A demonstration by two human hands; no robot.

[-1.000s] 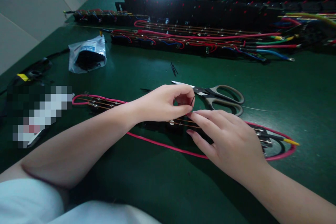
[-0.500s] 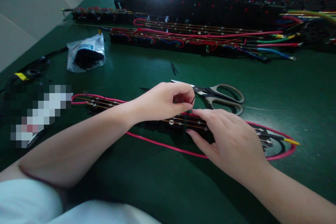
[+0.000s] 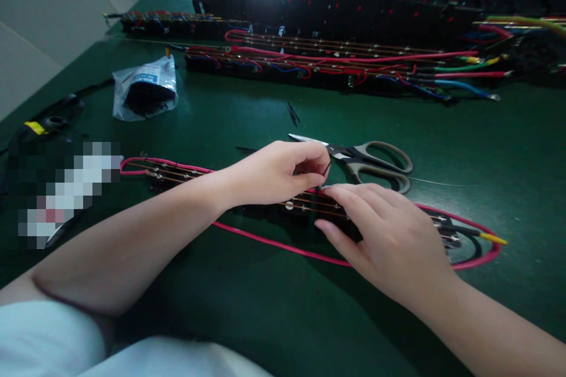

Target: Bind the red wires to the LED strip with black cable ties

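Note:
A long black strip of switches (image 3: 265, 212) with copper wires and a pink wire (image 3: 274, 245) looped round it lies on the green table (image 3: 265, 318). My left hand (image 3: 274, 174) is over its middle, fingers pinched on a thin black cable tie (image 3: 326, 168). My right hand (image 3: 389, 235) rests on the strip just right of that, fingers curled down on it, the fingertips touching the wires by the tie.
Grey-handled scissors (image 3: 367, 159) lie just behind my hands. Loose black ties (image 3: 292, 113) lie farther back. A plastic bag of black parts (image 3: 144, 91) is at the left. Several more wired strips (image 3: 336, 59) fill the back of the table. A blurred-out patch covers something at the far left.
Almost nothing differs. My right hand has slid slightly left along the strip and its fingers have closed up against my left hand's pinch.

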